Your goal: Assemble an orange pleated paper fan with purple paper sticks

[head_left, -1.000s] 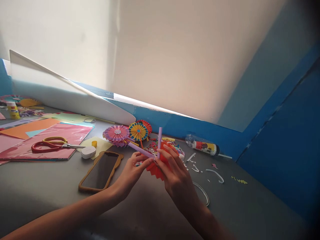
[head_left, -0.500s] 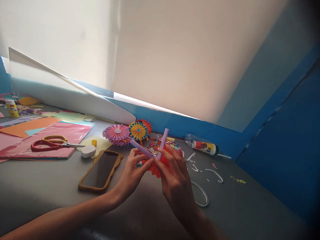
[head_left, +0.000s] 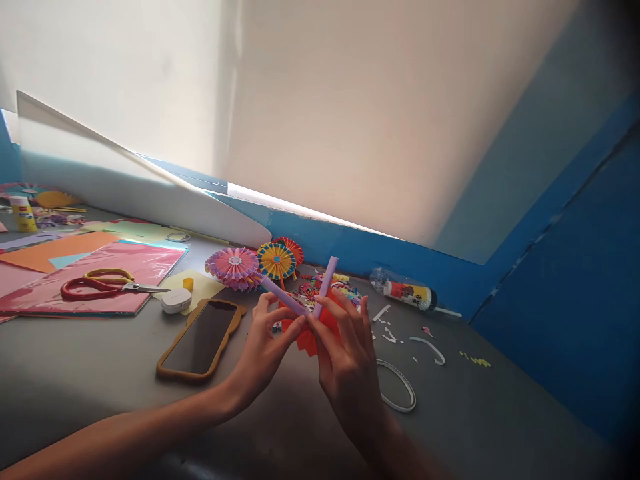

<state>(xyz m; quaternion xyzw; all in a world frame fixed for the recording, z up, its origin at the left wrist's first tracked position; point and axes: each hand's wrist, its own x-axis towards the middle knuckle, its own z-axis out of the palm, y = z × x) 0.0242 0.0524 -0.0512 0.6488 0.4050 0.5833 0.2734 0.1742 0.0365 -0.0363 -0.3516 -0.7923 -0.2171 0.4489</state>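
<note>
A purple paper strip [head_left: 327, 283] is bent into a V, its fold at the fingertips of both hands. My left hand [head_left: 270, 340] pinches the left part near the fold, and my right hand [head_left: 345, 347] grips the right part beside it. Red folded paper [head_left: 306, 339] shows behind and below the fingers; whether a hand holds it is unclear. Behind the hands lie colourful paper scraps [head_left: 305, 291]. Pink-purple [head_left: 235, 265] and yellow-blue [head_left: 277, 261] paper rosettes stand near the strip's left end.
A phone [head_left: 203, 340], a white case [head_left: 176, 301] and scissors [head_left: 107, 285] on pink sheets [head_left: 145, 263] lie left. Farther left stands a glue bottle [head_left: 23, 215]. To the right are a glue tube [head_left: 410, 294], a white ring [head_left: 400, 387] and cut strips [head_left: 430, 347].
My right hand has shifted slightly left, and more of the white ring shows beside it. Both hands keep their hold on the purple strip.
</note>
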